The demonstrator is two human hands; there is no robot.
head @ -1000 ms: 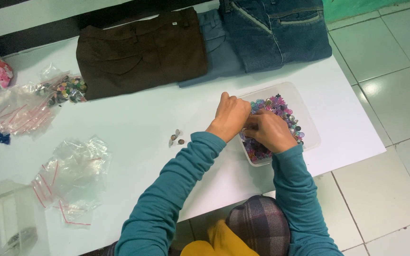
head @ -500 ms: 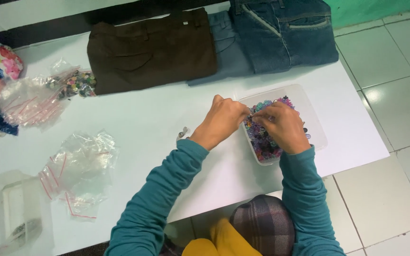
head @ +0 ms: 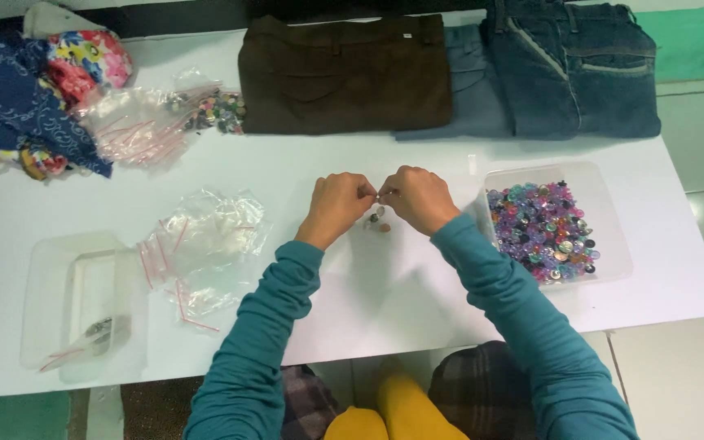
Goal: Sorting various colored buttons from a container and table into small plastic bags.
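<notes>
My left hand [head: 338, 204] and my right hand [head: 417, 198] meet fingertip to fingertip above the white table [head: 368, 277], pinching something tiny between them; what it is I cannot make out. Just below the fingertips lies a small cluster of loose buttons [head: 378, 221]. To the right stands a clear plastic tray [head: 613, 244] filled with several purple, pink and teal buttons [head: 541, 230]. Both arms wear teal sleeves.
Empty clear zip bags [head: 205, 248] lie left of my hands. A clear container [head: 83, 305] sits at the near left. Bags of buttons [head: 165, 122] and patterned cloth [head: 34, 98] are at the far left. Folded brown trousers [head: 344, 77] and jeans [head: 572, 69] line the far edge.
Both hands have left the button tray and moved left to the small cluster of buttons on the table. The camera view shifted, too.
</notes>
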